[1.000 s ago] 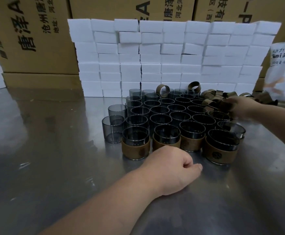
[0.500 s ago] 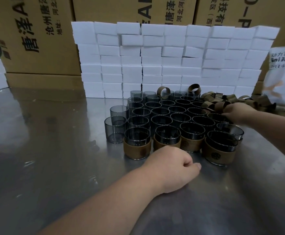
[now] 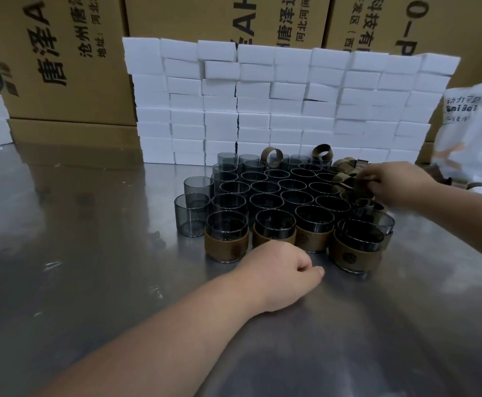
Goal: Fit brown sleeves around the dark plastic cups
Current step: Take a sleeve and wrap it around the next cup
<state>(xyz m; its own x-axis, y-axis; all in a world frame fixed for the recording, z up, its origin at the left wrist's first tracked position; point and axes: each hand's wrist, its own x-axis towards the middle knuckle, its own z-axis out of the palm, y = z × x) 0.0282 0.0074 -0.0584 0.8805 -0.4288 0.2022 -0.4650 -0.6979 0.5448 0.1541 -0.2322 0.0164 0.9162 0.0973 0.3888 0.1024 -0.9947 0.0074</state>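
A cluster of cups [image 3: 277, 193] was set on the table [image 3: 62, 282]. Along its 6 o'clock edge a row of sleeved cups [image 3: 226, 245] was placed, and a pair of cups [image 3: 192, 216] was stood just beside it at 9 o'clock. Loose sleeves [image 3: 345, 164] were heaped at 2 o'clock. Stacked blocks [image 3: 262, 110] were ranged behind at 12 o'clock, with cartons [image 3: 62, 67] behind those. A bag [image 3: 474, 133] was laid at 3 o'clock. The left hand [image 3: 285, 273] was rested on the table at 6 o'clock, just before the row. One sleeve [image 3: 361, 184] was held over the cluster at 2 o'clock by the right hand [image 3: 397, 184].
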